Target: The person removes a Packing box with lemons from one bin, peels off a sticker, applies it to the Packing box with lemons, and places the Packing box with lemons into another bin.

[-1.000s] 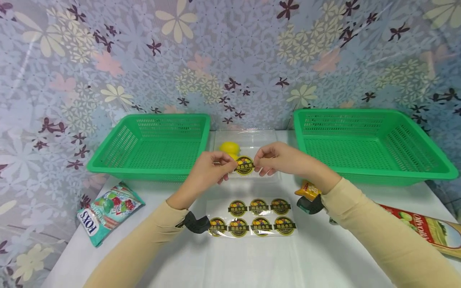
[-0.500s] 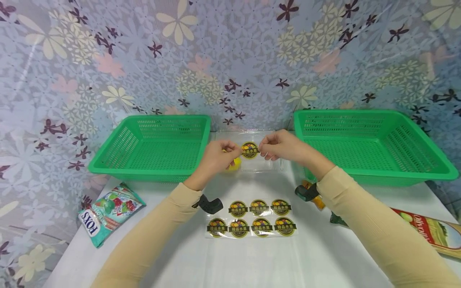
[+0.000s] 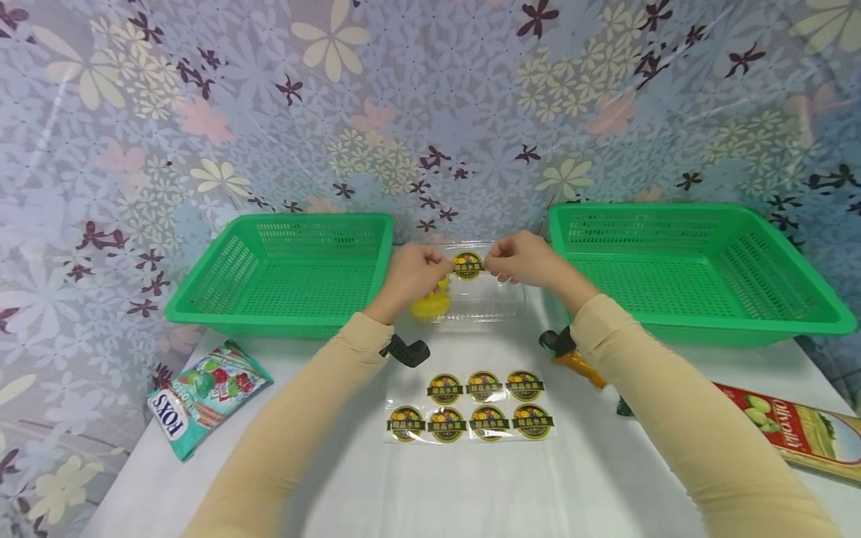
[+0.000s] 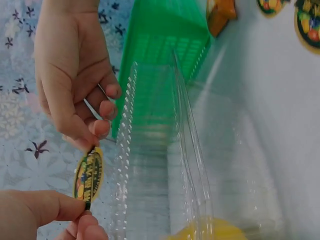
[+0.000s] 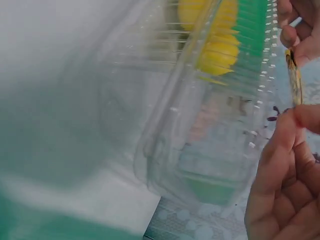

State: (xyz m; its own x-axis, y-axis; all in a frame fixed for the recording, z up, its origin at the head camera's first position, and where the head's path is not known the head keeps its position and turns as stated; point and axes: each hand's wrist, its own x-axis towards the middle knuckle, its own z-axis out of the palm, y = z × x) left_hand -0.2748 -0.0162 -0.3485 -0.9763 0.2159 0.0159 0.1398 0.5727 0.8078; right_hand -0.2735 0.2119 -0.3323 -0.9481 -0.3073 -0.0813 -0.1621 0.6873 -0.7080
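Between both hands a round black-and-gold fruit sticker (image 3: 467, 265) is stretched, each hand pinching one end of its dark band. My left hand (image 3: 417, 273) grips the left end between thumb and forefinger; my right hand (image 3: 525, 258) pinches the right end. The sticker is above the far part of a clear plastic box (image 3: 484, 308) and overlaps it in the head view. Yellow lemons (image 3: 430, 305) lie in the box's left part, partly behind the left hand. In the left wrist view the sticker (image 4: 89, 175) stands beside the box's ribbed edge (image 4: 127, 110).
A sheet of stickers (image 3: 410, 392) lies nearer on the white table. Green baskets stand left (image 3: 279, 325) and right (image 3: 706, 332). A teal Fox's bag (image 3: 208, 396) is at left; an orange packet (image 3: 578, 366) and a red Olivoila package (image 3: 794, 426) are at right.
Both hands have moved away from the body with the sticker, from in front of the lemons to over the box's far part. The pinch on the sticker is kept.
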